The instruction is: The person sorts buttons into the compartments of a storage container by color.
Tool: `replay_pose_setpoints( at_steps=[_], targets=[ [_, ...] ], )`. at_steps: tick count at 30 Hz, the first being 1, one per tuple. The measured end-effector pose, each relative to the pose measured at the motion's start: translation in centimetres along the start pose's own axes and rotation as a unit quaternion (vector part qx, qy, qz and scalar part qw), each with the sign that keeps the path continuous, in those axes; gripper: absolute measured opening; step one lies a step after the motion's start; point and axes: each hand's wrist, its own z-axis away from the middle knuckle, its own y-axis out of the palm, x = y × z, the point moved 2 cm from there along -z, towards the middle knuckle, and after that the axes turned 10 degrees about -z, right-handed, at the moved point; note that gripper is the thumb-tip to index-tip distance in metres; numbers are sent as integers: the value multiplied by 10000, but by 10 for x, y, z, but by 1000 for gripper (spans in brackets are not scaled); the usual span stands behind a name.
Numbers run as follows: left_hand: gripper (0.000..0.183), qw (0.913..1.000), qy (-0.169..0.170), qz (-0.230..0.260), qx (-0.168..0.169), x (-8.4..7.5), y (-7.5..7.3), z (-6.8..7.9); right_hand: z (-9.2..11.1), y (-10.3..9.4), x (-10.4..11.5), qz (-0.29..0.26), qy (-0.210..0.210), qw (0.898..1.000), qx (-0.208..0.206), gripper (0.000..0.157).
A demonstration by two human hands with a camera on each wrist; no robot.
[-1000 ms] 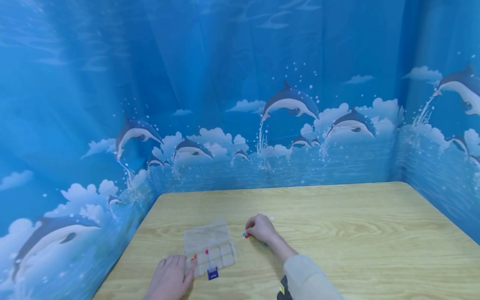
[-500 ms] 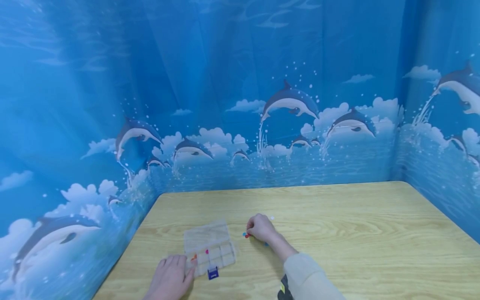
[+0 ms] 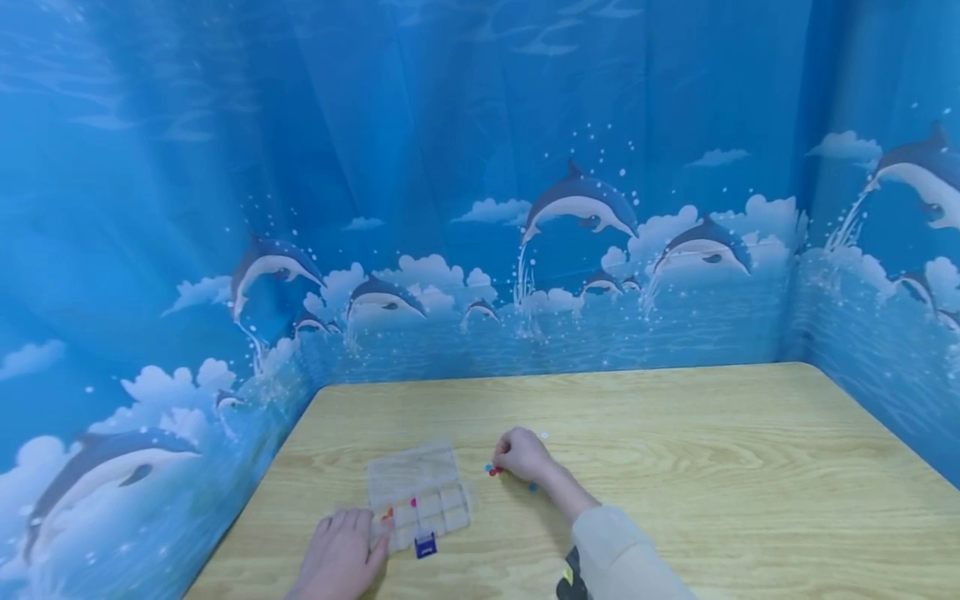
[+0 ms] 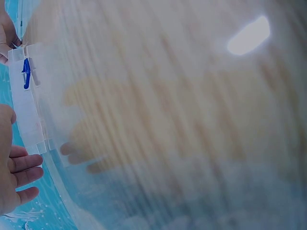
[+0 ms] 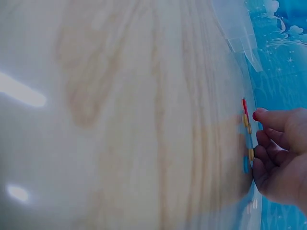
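A clear plastic compartment box (image 3: pixel 442 512) lies on the table with its lid folded back. My left hand (image 3: pixel 341 550) rests at the box's left end. Its thumb reaches over a front corner, and its fingers (image 4: pixel 26 177) extend loosely beside the box in the left wrist view. Right of the box, my right hand (image 3: pixel 522 454) is bent down over small round discs. A red disc (image 5: pixel 255 116) shows at its pinching fingertips in the right wrist view. Close by are a blue disc (image 3: pixel 488 468), a red disc (image 3: pixel 493 472) and several more pieces under the hand.
Orange pieces (image 3: pixel 387 513) and a pink disc (image 3: pixel 413 502) sit in the box's compartments. A dark blue tag (image 3: pixel 425 546) is at its front edge. A white disc (image 3: pixel 544 436) lies beyond my right hand; another blue disc (image 3: pixel 533 487) lies by the wrist.
My right hand has shifted very slightly right, staying over the discs. The left hand and the box have hardly moved.
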Motion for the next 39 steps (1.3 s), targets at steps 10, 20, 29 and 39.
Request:
replay_pose_setpoints(
  at_steps=[10,20,29,39],
  targets=[
    [35,9997,-48,56,237,1,0,-2,-2,4,14,-545,-93,9984,-117,5],
    [34,9995,-39,27,327,2,-2,-4,-1,12,25,-876,-218,9959,86,6],
    [33,9998,6,47,183,1,-2,-3,2,20,35,-1025,-316,9939,270,6],
    [34,9996,21,56,290,0,-2,-2,2,33,42,-1267,-409,9897,530,6]
  ],
)
